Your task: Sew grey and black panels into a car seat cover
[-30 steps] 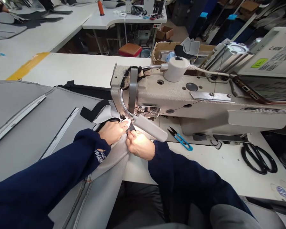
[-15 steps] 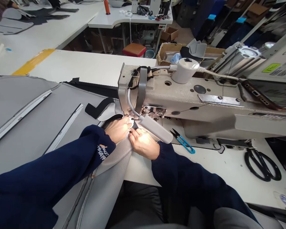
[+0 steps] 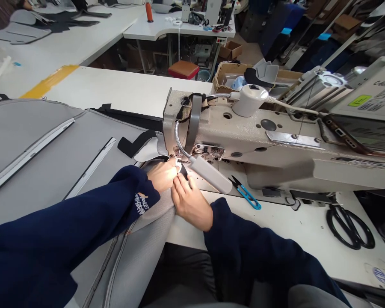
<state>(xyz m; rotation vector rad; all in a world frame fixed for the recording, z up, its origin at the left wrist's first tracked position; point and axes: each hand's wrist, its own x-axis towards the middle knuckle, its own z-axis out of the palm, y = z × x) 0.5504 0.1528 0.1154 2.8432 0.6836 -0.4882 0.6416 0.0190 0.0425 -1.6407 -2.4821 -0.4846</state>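
Under the head of the sewing machine (image 3: 224,128), a lamp (image 3: 211,174) lights both hands. My left hand (image 3: 163,174) is closed on the edge of the grey fabric (image 3: 157,214), beside the needle area. My right hand (image 3: 191,201) lies on the fabric edge just to the right, palm down with its fingers stretched out. A small black piece (image 3: 182,171) shows between the hands at the needle. A black and grey strip (image 3: 137,145) curls behind my left hand. The needle tip itself is too small to make out.
Blue thread snips (image 3: 246,194) lie right of the lamp, and black-handled scissors (image 3: 349,226) farther right. The large grey fabric covers the table's left side. A cardboard box (image 3: 226,75) with cut pieces stands behind the machine. An orange thread cone (image 3: 149,13) is at the back.
My right hand has shifted slightly back and left, its fingers going from a pinch to lying flatter on the fabric. My left hand stays near the needle. The view has moved slightly.
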